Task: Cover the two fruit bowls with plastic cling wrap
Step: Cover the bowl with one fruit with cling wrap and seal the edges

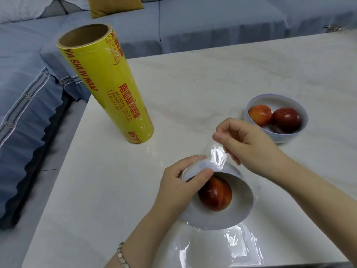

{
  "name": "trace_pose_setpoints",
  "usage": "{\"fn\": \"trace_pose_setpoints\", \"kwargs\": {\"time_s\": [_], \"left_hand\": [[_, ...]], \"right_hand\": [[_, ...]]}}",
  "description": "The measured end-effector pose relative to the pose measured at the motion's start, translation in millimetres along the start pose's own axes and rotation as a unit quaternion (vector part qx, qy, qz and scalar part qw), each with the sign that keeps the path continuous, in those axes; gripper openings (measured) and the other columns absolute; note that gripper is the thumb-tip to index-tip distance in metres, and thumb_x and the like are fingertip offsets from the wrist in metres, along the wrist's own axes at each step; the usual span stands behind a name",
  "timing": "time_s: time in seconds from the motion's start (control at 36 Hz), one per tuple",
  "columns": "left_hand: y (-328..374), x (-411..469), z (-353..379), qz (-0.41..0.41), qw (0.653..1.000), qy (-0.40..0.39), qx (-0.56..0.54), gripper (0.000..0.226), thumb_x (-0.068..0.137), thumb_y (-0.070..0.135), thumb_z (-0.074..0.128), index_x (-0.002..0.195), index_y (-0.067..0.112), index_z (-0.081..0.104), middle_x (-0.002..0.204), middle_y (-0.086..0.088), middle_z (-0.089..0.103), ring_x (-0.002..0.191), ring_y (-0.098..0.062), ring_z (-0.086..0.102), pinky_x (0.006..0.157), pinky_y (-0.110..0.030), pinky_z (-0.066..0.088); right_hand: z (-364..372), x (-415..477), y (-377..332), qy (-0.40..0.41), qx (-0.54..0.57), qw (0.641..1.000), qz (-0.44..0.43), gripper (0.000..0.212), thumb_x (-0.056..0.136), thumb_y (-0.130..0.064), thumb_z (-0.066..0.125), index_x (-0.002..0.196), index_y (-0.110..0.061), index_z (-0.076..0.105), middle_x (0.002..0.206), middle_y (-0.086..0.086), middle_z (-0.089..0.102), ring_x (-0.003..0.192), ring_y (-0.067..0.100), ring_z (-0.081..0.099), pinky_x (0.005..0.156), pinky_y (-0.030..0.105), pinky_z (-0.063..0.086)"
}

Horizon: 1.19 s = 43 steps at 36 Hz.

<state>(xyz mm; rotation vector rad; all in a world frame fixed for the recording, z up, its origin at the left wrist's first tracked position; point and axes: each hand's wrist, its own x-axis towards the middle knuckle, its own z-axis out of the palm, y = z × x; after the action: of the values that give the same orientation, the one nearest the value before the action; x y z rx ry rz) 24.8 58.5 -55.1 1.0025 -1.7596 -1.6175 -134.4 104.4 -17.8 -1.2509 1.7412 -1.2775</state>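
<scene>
Film (215,154) pinched by right hand (249,144); left hand (179,183) grips bowl (241,202) rim near table (193,84) edge.

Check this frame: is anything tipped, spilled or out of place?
The near bowl is tipped steeply, its opening facing the camera, with the left hand gripping its rim and the right hand pinching cling wrap above it. Its one fruit sits inside. Nothing spilled; the far bowl stands upright.
</scene>
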Motion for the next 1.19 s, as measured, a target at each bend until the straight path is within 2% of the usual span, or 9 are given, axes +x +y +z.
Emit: {"fn": "trace_pose_setpoints", "kwargs": {"time_s": [0.14, 0.33, 0.47, 0.58, 0.72, 0.89, 1.0, 1.11, 1.19], "left_hand": [[-5.1, -4.1, -1.0, 0.022, 1.000, -0.002, 0.004, 0.036, 0.050, 0.048, 0.067, 0.084, 0.040, 0.067, 0.086, 0.030, 0.070, 0.088, 0.008, 0.064, 0.072, -0.006, 0.046], [-7.3, -5.2, -3.1, 0.048, 0.999, -0.013, 0.018, 0.036, 0.053, 0.047, 0.067, 0.088, 0.040, 0.066, 0.089, 0.028, 0.070, 0.090, 0.005, 0.064, 0.072, -0.007, 0.046], [-6.5, -6.1, -3.9, 0.042, 0.999, -0.017, 0.020, 0.054, 0.053, 0.049, 0.066, 0.107, 0.044, 0.058, 0.092, 0.010, 0.069, 0.089, 0.000, 0.063, 0.072, -0.008, 0.046], [-6.8, -5.9, -4.3, 0.092, 0.993, -0.056, 0.051, 0.037, 0.063, 0.046, 0.065, 0.100, 0.044, 0.063, 0.098, 0.021, 0.066, 0.093, 0.002, 0.061, 0.077, -0.007, 0.044], [-7.9, -3.9, -4.9, 0.121, 0.987, -0.074, 0.076, 0.035, 0.062, 0.046, 0.067, 0.096, 0.056, 0.065, 0.106, 0.008, 0.059, 0.101, 0.001, 0.057, 0.083, -0.007, 0.040], [-9.1, -4.1, -7.0, 0.126, 0.984, -0.104, 0.073, 0.037, 0.071, 0.042, 0.063, 0.107, 0.036, 0.062, 0.117, 0.023, 0.061, 0.111, -0.002, 0.057, 0.090, -0.012, 0.041], [-8.6, -4.8, -9.0, 0.088, 0.990, -0.096, 0.053, 0.032, 0.069, 0.046, 0.062, 0.100, 0.039, 0.064, 0.113, 0.020, 0.066, 0.108, -0.004, 0.060, 0.089, -0.015, 0.045], [-5.3, -4.3, -10.5, 0.084, 0.988, -0.115, 0.065, 0.028, 0.071, 0.044, 0.060, 0.099, 0.041, 0.063, 0.111, 0.023, 0.065, 0.108, -0.002, 0.059, 0.088, -0.012, 0.043], [-4.9, -4.2, -11.2, 0.081, 0.987, -0.118, 0.071, 0.031, 0.070, 0.045, 0.058, 0.102, 0.046, 0.059, 0.109, 0.024, 0.064, 0.107, -0.001, 0.059, 0.086, -0.011, 0.043]], "right_hand": [[7.3, 2.3, 15.1, 0.054, -0.061, 0.997, 0.014, 0.021, 0.086, -0.028, 0.059, 0.066, -0.030, 0.052, 0.049, -0.007, 0.036, 0.052, 0.008, 0.037, 0.058, 0.029, 0.038], [11.8, 6.8, 34.3, 0.017, -0.064, 0.995, 0.077, 0.023, 0.085, -0.027, 0.062, 0.063, -0.026, 0.053, 0.036, -0.008, 0.035, 0.039, 0.007, 0.034, 0.048, 0.020, 0.032], [11.7, 7.7, 38.4, -0.008, -0.101, 0.991, 0.086, 0.023, 0.084, -0.031, 0.062, 0.063, -0.029, 0.054, 0.035, -0.009, 0.036, 0.039, 0.006, 0.037, 0.044, 0.016, 0.027], [7.8, 6.3, 37.9, -0.045, -0.132, 0.986, 0.088, 0.023, 0.082, -0.033, 0.064, 0.061, -0.030, 0.056, 0.037, -0.008, 0.037, 0.041, 0.005, 0.037, 0.046, 0.016, 0.029], [4.4, 5.6, 36.5, -0.076, -0.144, 0.982, 0.091, 0.021, 0.080, -0.034, 0.067, 0.061, -0.029, 0.060, 0.039, -0.009, 0.038, 0.042, 0.003, 0.037, 0.046, 0.014, 0.030], [3.3, 6.7, 35.8, -0.112, -0.095, 0.975, 0.170, 0.018, 0.079, -0.026, 0.069, 0.062, -0.024, 0.066, 0.055, -0.006, 0.055, 0.050, 0.001, 0.044, 0.050, 0.012, 0.036], [3.4, 6.2, 38.4, -0.081, -0.118, 0.966, 0.216, 0.017, 0.074, -0.031, 0.072, 0.066, -0.016, 0.068, 0.063, -0.003, 0.062, 0.058, 0.007, 0.053, 0.053, 0.015, 0.041], [-14.8, 6.5, 46.7, 0.045, -0.234, 0.959, 0.151, 0.024, 0.069, -0.030, 0.078, 0.060, -0.021, 0.059, 0.052, -0.007, 0.049, 0.050, 0.009, 0.046, 0.046, 0.012, 0.035], [-27.3, -3.4, 39.0, 0.110, -0.184, 0.972, 0.098, 0.019, 0.076, -0.026, 0.073, 0.062, -0.023, 0.060, 0.055, -0.005, 0.052, 0.049, 0.009, 0.046, 0.051, 0.007, 0.036]]}}
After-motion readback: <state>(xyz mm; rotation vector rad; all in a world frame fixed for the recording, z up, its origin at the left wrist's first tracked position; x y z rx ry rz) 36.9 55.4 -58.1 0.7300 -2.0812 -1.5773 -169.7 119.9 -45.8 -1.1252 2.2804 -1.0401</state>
